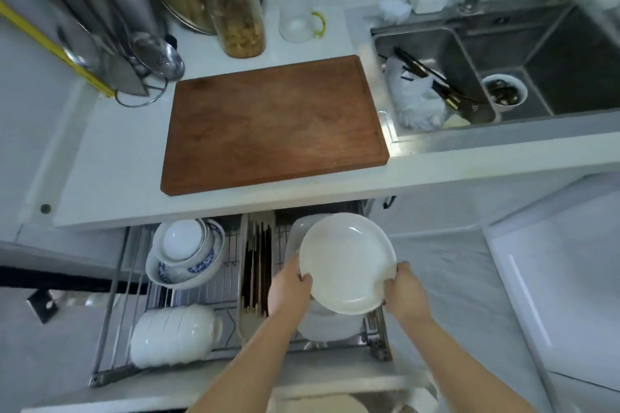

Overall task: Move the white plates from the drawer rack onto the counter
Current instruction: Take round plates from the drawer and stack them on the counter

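Both hands lift a white plate [347, 261] above the drawer rack [214, 282].
Left hand [290, 288] and right hand [404, 292] grip opposite rim edges; its face tilts up.

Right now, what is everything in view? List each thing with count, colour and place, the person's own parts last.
plate: one, white, held above the drawer rack
other plates: count unclear, white, in the rack under it
drawer rack: one, metal, pulled out below the counter
bowls: two stacks, white, some blue-patterned, rack's left side
chopsticks: several, dark, rack's middle slot
cutting board: one, brown, on the counter
jar: one, clear, behind the board
sink: one, steel, right
hands: left hand, right hand, gripping the plate's edges
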`<state>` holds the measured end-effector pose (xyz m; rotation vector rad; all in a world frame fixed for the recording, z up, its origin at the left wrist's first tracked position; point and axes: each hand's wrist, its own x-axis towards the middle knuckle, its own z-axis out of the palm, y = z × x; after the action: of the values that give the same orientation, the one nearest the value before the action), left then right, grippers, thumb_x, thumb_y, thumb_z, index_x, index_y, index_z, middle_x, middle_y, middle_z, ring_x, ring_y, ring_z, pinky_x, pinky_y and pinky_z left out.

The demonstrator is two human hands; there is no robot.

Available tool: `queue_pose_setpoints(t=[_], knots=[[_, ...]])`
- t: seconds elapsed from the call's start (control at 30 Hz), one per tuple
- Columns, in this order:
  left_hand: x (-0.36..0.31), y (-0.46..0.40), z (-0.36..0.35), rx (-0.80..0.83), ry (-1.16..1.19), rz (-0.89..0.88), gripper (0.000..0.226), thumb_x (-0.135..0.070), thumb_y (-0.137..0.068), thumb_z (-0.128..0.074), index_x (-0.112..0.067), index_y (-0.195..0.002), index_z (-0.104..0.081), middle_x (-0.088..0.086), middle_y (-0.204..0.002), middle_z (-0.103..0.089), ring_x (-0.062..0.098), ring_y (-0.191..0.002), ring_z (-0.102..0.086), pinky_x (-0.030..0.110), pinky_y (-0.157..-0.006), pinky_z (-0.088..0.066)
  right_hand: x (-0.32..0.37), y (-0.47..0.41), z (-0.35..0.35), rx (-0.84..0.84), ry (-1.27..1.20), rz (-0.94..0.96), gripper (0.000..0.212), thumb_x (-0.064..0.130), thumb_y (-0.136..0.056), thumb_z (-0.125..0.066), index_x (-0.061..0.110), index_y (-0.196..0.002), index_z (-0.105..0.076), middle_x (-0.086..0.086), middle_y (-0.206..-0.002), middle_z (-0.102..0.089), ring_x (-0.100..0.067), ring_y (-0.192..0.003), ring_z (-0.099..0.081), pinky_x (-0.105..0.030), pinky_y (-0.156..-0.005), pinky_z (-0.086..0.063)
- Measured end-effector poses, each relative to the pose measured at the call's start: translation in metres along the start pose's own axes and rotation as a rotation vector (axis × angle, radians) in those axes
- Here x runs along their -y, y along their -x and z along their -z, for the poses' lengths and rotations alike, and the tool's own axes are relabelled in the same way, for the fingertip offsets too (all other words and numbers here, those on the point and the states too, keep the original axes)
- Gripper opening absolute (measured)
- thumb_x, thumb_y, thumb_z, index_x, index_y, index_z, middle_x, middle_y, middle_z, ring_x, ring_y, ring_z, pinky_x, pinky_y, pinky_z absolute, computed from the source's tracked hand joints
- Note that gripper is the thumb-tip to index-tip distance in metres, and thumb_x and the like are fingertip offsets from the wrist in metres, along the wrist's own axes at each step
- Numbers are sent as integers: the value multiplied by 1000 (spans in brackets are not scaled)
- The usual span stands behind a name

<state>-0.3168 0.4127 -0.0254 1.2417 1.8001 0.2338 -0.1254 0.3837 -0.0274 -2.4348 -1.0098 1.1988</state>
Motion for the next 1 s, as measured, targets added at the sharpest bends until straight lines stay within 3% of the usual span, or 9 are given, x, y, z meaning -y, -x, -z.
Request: queue_pose_setpoints(t=[0.07,0.23,0.43,0.53,0.63,0.73,0.83,0.9,1.0], knots=[[-22,18,-10,-6,14,-42,49,-15,-90,-48,-31,-136,-42,1,-95,-66,18,-76,-67,36,-71,-60,-9,5,31,-11,-39,24,13,0,-83,-40,3,-95,-43,-17,-85,-59,-41,-83,-62,-53,-74,-55],[-80,61,-53,3,145,-97,45,-12,-87,-45,-31,-128,-50,0,-83,-68,21,-73,-68,31,-59,-57,-43,9,112,-102,8,127,10,3,-81,-45,3,-91,-45,-17,-81,-61,-36,-75,-61,-50,-69,-55],[-161,93,-103,15,169,-248,40,-9,-79,-46,-26,-113,-59,2,-87,-66,25,-82,-65,39,-70,-59,-81,8,211,-217,-67,176,13,4,-83,-44,2,-96,-45,-21,-86,-62,-40,-77,-63,-53,-67,-56],[-201,103,-124,-6,139,-318,35,-7,-79,-46,-21,-107,-62,-6,-73,-57,17,-73,-61,27,-60,-57,-97,7,253,-255,-130,190,11,6,-82,-46,5,-94,-46,-15,-83,-60,-37,-75,-64,-51,-64,-58],[-242,112,-143,42,90,-376,23,-5,-78,-45,-18,-92,-58,-2,-72,-60,21,-71,-63,33,-62,-58,-113,4,293,-295,-203,180,16,5,-82,-47,1,-97,-49,-18,-86,-61,-38,-76,-64,-52,-66,-58],[-279,118,-158,92,72,-441,18,-10,-69,-44,-16,-80,-56,-3,-56,-58,13,-50,-55,24,-48,-50,-125,0,328,-327,-316,188,16,3,-81,-48,8,-96,-52,-11,-77,-62,-29,-57,-65,-46,-59,-59],[-314,116,-170,108,73,-489,21,-12,-70,-45,-23,-84,-55,-3,-57,-58,16,-51,-54,23,-47,-46,-132,-8,356,-359,-425,174,21,2,-81,-49,13,-97,-55,-7,-72,-61,-26,-54,-67,-40,-56,-60],[-337,110,-178,114,91,-507,27,-5,-76,-47,-23,-94,-57,0,-62,-60,18,-54,-57,20,-43,-46,-136,-17,373,-377,-501,165,24,-1,-82,-49,14,-101,-56,-7,-72,-61,-23,-51,-66,-32,-48,-58],[-373,98,-190,124,114,-521,35,-5,-80,-49,-21,-110,-59,10,-75,-66,23,-61,-65,19,-44,-50,-136,-32,398,-421,-540,144,24,0,-83,-50,15,-100,-55,-8,-73,-62,-20,-47,-63,-31,-47,-57]])
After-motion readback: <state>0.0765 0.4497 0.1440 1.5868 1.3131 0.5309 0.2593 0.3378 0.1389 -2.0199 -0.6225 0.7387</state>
